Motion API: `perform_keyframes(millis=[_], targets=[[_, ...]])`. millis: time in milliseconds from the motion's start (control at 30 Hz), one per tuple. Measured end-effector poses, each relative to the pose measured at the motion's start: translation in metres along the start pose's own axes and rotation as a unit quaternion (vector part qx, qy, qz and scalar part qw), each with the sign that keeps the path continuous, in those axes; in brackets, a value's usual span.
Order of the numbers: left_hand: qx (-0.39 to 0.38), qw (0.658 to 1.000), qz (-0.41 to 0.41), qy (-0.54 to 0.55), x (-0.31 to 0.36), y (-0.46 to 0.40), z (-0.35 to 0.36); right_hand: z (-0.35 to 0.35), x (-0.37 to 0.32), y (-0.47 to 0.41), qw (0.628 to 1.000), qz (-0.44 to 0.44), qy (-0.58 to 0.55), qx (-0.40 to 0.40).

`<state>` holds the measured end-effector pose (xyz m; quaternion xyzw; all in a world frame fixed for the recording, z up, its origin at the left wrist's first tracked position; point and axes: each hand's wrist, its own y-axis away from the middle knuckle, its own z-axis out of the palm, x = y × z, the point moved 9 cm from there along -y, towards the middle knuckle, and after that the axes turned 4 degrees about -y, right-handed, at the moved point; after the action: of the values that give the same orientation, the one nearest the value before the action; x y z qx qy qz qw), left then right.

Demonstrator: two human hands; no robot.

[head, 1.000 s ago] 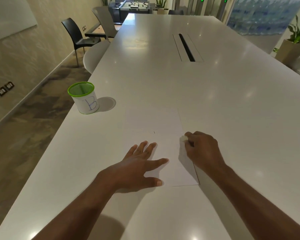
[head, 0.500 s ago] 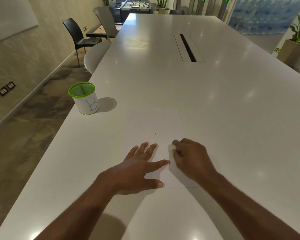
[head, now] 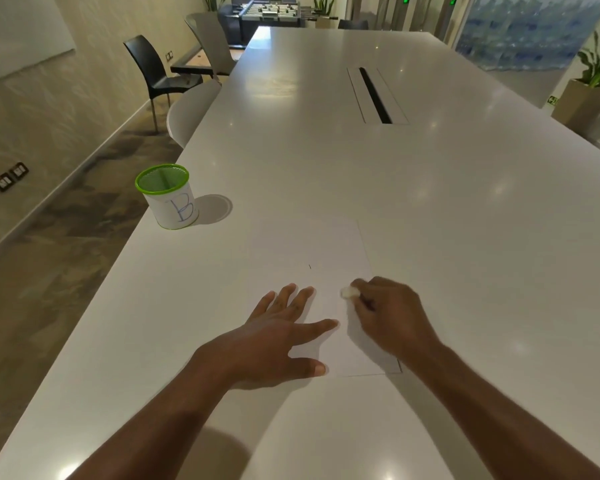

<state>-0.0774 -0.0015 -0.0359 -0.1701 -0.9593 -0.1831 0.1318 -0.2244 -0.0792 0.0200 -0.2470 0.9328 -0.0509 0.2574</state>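
A white sheet of paper (head: 312, 247) lies flat on the long white table (head: 430, 209), with a tiny dark mark near its middle. My left hand (head: 274, 341) rests on the sheet's near left part, palm down and fingers spread. My right hand (head: 392, 320) is over the sheet's near right part, its fingers curled round a small white eraser (head: 347, 292) whose tip touches the paper.
A white mesh cup (head: 170, 199) with a green rim and a letter B stands near the table's left edge. A cable slot (head: 374, 95) runs along the table's middle farther off. Chairs (head: 160, 71) stand left of the table, a potted plant (head: 589, 84) at the right.
My right hand slid left across the sheet with the eraser, then stayed about there. My left hand has stayed pressed on the paper.
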Motion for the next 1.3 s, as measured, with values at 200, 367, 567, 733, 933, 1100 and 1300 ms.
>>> perform_keyframes(millis=[200, 367, 567, 733, 933, 1100, 1300], targets=[[-0.003, 1.000, -0.002, 0.003, 0.002, 0.002, -0.001, -0.009, 0.004, -0.008, 0.999, 0.023, -0.004, 0.028], [-0.002, 1.000, 0.003, -0.002, 0.002, 0.002, -0.002, 0.003, -0.007, -0.008, 1.000, -0.017, -0.010, -0.005], [-0.002, 1.000, 0.000, -0.001, 0.002, 0.000, -0.002, -0.003, -0.010, -0.026, 1.000, -0.002, 0.008, 0.018], [0.002, 1.000, 0.007, -0.005, 0.002, 0.001, -0.002, 0.015, -0.039, -0.006, 0.997, -0.060, -0.005, -0.050], [0.000, 1.000, 0.002, -0.001, 0.003, 0.001, -0.002, -0.004, -0.001, -0.041, 0.999, 0.007, 0.034, 0.019], [-0.002, 1.000, 0.005, 0.000, 0.003, 0.001, -0.003, 0.016, -0.041, -0.002, 0.995, -0.065, -0.022, -0.072], [-0.001, 1.000, 0.001, 0.003, 0.003, 0.002, -0.003, -0.006, 0.009, -0.051, 0.999, 0.007, 0.050, 0.008]])
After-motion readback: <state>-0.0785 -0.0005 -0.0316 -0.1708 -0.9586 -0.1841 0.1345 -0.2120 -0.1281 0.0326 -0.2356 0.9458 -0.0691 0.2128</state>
